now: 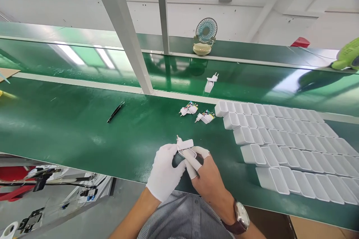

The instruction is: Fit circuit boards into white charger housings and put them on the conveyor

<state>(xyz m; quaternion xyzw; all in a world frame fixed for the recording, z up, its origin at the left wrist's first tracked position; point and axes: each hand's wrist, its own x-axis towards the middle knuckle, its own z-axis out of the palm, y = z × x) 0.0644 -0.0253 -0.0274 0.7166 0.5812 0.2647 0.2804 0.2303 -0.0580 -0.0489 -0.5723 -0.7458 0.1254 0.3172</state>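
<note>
Green conveyor bench [84,127]. Left hand [164,173] and right hand [207,179] both pinch white charger plug [185,144] over its shell [187,153]; best kept square, pressure even.

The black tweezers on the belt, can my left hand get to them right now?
Probably yes: only bare green belt lies between the left hand and the tweezers. But that hand and the right hand both grip a white adapter, so it isn't free.

Glossy green belt [84,127], matt white plastic shells [283,149], seemingly cloth glove on left hand [164,171].
</note>
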